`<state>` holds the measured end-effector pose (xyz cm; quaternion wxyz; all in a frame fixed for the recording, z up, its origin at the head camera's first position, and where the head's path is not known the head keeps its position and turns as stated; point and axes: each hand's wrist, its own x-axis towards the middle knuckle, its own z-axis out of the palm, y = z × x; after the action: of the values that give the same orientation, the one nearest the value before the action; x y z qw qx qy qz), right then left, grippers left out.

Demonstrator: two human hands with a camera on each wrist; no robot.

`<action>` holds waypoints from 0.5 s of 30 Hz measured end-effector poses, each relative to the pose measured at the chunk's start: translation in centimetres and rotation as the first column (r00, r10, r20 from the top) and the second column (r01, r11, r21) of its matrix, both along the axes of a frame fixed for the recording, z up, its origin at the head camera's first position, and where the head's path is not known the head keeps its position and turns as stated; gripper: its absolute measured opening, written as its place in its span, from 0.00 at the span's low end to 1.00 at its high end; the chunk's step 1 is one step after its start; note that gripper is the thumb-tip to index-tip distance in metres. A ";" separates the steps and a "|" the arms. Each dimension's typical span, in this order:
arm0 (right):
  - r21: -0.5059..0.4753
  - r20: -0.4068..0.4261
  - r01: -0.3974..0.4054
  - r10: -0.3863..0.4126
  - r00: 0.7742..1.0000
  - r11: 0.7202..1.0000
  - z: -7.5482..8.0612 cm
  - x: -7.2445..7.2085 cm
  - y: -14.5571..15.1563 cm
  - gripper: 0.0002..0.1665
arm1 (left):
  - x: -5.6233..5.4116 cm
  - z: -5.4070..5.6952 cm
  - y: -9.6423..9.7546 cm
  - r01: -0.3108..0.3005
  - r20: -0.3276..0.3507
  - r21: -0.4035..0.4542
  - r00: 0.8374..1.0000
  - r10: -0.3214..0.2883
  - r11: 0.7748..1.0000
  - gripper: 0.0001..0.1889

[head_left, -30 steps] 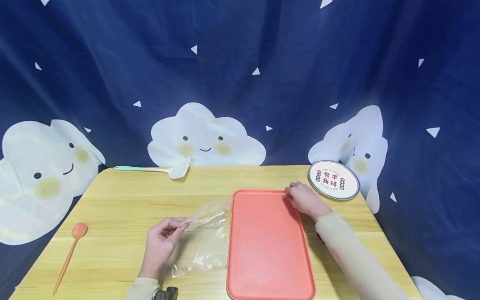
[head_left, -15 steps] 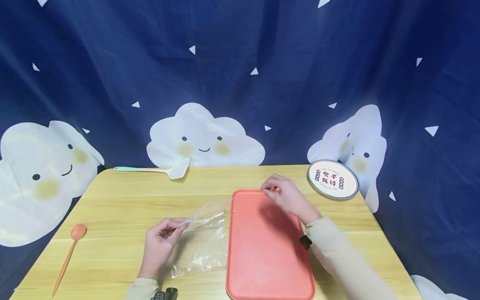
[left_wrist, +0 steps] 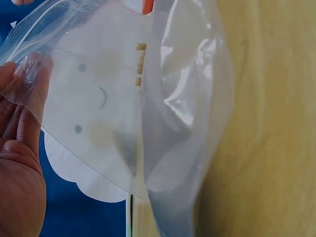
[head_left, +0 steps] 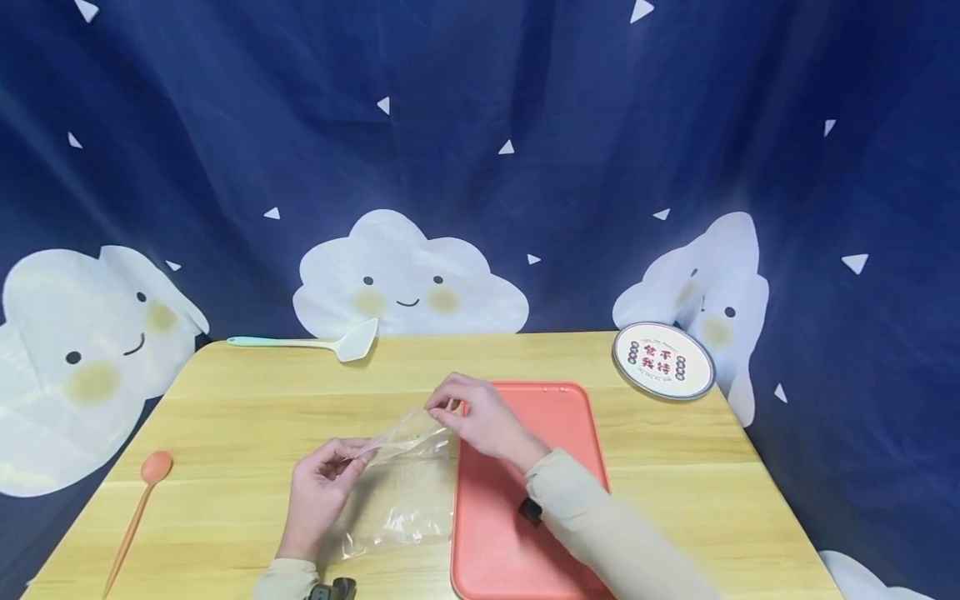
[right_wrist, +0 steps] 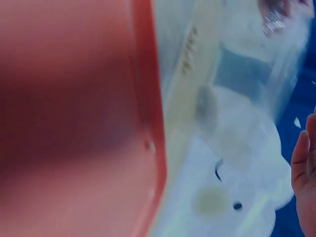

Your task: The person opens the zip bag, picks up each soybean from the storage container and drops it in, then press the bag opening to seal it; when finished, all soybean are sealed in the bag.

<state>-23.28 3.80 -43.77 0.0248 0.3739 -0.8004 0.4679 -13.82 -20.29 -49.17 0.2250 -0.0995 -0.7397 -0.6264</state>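
In the head view, my left hand (head_left: 321, 492) pinches the rim of a clear zip bag (head_left: 408, 500), its mouth parted. Over the tray's left edge my right hand (head_left: 483, 417) comes to that mouth, thumb and forefinger pinched together as they came off the tray; the bean between the tips is hidden. Small pale beans (head_left: 562, 389) lie along the far rim of the coral tray (head_left: 536, 408). Several tan beans (left_wrist: 140, 61) show within the bag's outline in the left wrist view. Another small bean (right_wrist: 151, 145) sits at the tray's edge in the blurred right wrist view.
At the back left lies a spatula (head_left: 352, 342) with a mint handle. An orange spoon (head_left: 155, 468) rests at the left, and an oval plate (head_left: 663, 360) with red characters stands at the back right. A blue cloud-print curtain (head_left: 465, 167) borders the wooden table (head_left: 675, 425).
My right hand has left the tray's far right edge, pinched and lifted, and crossed left to the bag's mouth. The left hand has kept its grip on the bag in place.
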 end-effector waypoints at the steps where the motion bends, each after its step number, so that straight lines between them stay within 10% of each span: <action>1: 0.004 0.003 -0.011 0.011 1.000 1.000 -0.3 0.1 -0.5 0.04 | 0.0 0.0 0.0 0.002 0.000 0.002 1.000 -0.002 1.000 0.10; 15: 0.103 -0.030 -0.040 0.043 0.999 0.994 -1.0 0.7 -1.7 0.05 | 0.1 -0.1 0.1 -0.015 0.017 -0.014 1.000 0.015 1.000 0.10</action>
<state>-22.56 2.07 -44.79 0.0086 0.3988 -0.8149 0.4204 -13.76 -20.21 -49.26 0.2227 -0.0902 -0.7467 -0.6202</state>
